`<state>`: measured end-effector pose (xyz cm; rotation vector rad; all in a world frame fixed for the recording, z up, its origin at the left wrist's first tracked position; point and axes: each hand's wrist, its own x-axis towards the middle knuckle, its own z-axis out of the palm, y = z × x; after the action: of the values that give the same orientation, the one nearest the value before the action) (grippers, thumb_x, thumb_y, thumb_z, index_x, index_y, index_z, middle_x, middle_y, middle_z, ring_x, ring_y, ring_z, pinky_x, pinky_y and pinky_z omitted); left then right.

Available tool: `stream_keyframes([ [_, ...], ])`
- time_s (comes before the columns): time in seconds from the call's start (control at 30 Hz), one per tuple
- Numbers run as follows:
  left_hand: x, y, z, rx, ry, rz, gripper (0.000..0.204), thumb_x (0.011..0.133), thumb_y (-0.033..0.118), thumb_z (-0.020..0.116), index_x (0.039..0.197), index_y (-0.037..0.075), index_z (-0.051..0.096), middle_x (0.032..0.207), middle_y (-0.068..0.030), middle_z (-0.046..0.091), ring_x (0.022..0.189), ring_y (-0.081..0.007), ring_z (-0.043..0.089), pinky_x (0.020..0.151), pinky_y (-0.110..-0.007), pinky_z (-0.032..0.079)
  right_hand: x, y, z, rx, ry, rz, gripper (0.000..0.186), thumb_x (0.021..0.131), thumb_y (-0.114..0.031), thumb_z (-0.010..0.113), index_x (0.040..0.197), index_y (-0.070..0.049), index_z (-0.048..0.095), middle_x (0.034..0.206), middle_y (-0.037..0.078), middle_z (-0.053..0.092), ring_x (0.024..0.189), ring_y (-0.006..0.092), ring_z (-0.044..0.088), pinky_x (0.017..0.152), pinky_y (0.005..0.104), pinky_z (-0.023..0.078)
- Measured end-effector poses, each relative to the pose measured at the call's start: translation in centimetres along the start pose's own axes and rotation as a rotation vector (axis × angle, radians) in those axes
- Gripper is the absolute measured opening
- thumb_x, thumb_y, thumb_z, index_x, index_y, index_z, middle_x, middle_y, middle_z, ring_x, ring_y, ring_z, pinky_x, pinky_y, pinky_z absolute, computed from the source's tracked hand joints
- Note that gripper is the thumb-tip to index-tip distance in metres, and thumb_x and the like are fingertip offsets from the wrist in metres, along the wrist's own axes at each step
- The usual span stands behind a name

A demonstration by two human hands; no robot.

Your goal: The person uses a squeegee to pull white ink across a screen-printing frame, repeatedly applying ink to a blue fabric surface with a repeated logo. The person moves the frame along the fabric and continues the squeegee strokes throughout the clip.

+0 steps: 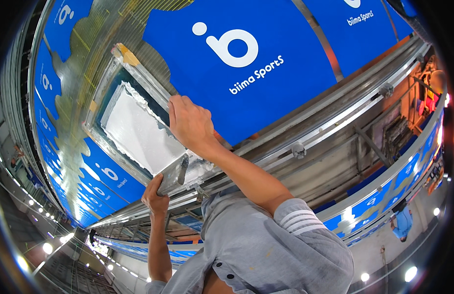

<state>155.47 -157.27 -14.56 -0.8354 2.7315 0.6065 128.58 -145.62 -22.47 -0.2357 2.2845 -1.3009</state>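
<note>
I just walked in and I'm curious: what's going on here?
A person's right hand grips the side of a rectangular frame with white paste spread inside it. Their left hand holds a grey piece at its near end, perhaps separate from the frame. The frame is over a long worktable, beside a blue panel.

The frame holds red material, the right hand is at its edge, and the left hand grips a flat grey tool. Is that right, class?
The colour is wrong: the head view shows white material in the frame, not red. The right hand is at its edge, and the left hand grips a flat grey tool.
</note>
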Motion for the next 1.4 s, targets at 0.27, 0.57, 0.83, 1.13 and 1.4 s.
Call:
stream_keyframes([
  [0.27,-0.1,-0.1,0.1,0.004,-0.007,0.006,0.062,0.057,-0.014,0.064,0.113,0.008,0.078,0.114,-0.0129,0.076,0.106,-0.0314,0.074,0.091,-0.037,0.057,-0.1,-0.1,0.1,0.004,-0.016,0.007,0.012,0.101,-0.019,0.056,0.103,-0.009,0.063,0.093,0.013,0.07,0.075,0.0372,0.069,0.065,0.0483,0.055],
  [0.57,0.1,0.5,-0.3,0.01,-0.026,0.013,0.062,0.056,-0.012,0.062,0.113,0.006,0.077,0.115,-0.0126,0.076,0.108,-0.0315,0.073,0.09,-0.036,0.057,0.1,-0.2,-0.1,-0.023,0.054,-0.075,0.012,0.099,-0.014,0.056,0.09,-0.006,0.056,0.082,0.015,0.065,0.067,0.0339,0.069,0.057,0.0462,0.055],
  [0.83,0.1,0.5,-0.5,-0.014,-0.024,0.008,0.063,0.054,-0.01,0.061,0.113,0.006,0.077,0.116,-0.0128,0.076,0.108,-0.0311,0.073,0.09,-0.035,0.057,0.0,0.0,0.2,-0.009,0.019,-0.021,0.012,0.101,-0.019,0.058,0.103,-0.009,0.063,0.093,0.012,0.07,0.071,0.0372,0.069,0.062,0.0471,0.055],
  [1.13,-1.0,0.3,0.4,0.018,0.054,0.027,0.064,0.055,-0.01,0.062,0.113,0.01,0.077,0.113,-0.0126,0.076,0.104,-0.0305,0.073,0.086,-0.035,0.057,-0.4,0.1,0.3,-0.091,0.038,-0.024,0.012,0.1,-0.02,0.057,0.103,-0.01,0.064,0.096,0.014,0.071,0.075,0.0405,0.069,0.066,0.05,0.055],
  [1.4,-3.4,1.6,2.2,-0.003,0.285,0.075,0.057,0.059,-0.007,0.063,0.112,0.011,0.077,0.112,-0.0115,0.075,0.104,-0.0316,0.072,0.088,-0.042,0.056,0.0,-0.6,-0.1,-0.241,0.018,-0.058,0.022,0.101,-0.025,0.057,0.111,-0.008,0.069,0.12,0.015,0.067,0.103,0.0373,0.065,0.085,0.0467,0.052],
])
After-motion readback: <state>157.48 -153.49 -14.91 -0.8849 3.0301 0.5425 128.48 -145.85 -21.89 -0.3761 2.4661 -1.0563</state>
